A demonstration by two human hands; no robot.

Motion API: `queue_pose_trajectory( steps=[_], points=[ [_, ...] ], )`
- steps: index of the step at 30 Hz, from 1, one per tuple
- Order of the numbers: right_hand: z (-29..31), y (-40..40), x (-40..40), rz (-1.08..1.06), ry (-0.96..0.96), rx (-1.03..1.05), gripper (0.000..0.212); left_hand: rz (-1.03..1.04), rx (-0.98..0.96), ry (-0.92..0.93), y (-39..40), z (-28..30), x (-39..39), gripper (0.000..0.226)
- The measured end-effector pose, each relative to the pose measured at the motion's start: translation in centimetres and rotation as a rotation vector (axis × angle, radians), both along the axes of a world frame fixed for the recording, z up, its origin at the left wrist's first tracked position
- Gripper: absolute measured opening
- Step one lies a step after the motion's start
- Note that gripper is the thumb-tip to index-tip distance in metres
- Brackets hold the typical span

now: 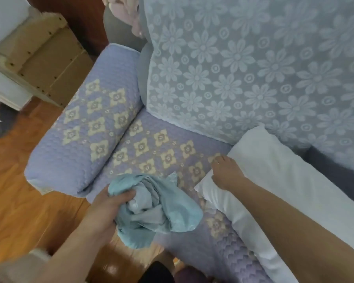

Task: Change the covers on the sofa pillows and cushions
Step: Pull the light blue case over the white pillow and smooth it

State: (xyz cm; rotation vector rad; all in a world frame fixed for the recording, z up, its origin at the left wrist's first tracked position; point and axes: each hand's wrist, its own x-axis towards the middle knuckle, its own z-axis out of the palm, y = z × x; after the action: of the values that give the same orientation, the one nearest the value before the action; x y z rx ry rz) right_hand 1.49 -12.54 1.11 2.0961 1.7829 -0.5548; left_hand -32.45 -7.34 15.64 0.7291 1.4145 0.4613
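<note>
Wooden floor runs along the left, beside the sofa's quilted lilac armrest. In front of it, the left hand is clenched around a bunched-up pale blue cover, held just above the seat. Further right, the right hand pinches the near corner of a bare white pillow lying on the seat, below the flowered backrest throw.

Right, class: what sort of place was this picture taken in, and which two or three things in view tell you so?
Most likely a home living room. A sofa with a quilted purple cover fills the view, a bare white pillow lies on its seat, and there is wooden floor beside it.
</note>
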Motion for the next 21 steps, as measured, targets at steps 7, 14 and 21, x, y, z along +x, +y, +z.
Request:
queue_pose_trajectory(
  steps=[7, 14, 21],
  points=[
    [-10.9, 0.2, 1.5, 0.194, -0.179, -0.295, 0.056, 0.009, 0.002, -0.015, 1.3, -4.0, -0.3, 0.034],
    [6.2, -7.2, 2.1, 0.069, 0.164, 0.455, 0.029, -0.140, -0.038, -0.076, -1.1, -0.1, 3.5, 0.034],
    [21.3, -17.0, 2.8, 0.075, 0.131, 0.744, 0.019, -0.281, -0.022, -0.207, -7.9, 5.0, 11.8, 0.041]
  ],
)
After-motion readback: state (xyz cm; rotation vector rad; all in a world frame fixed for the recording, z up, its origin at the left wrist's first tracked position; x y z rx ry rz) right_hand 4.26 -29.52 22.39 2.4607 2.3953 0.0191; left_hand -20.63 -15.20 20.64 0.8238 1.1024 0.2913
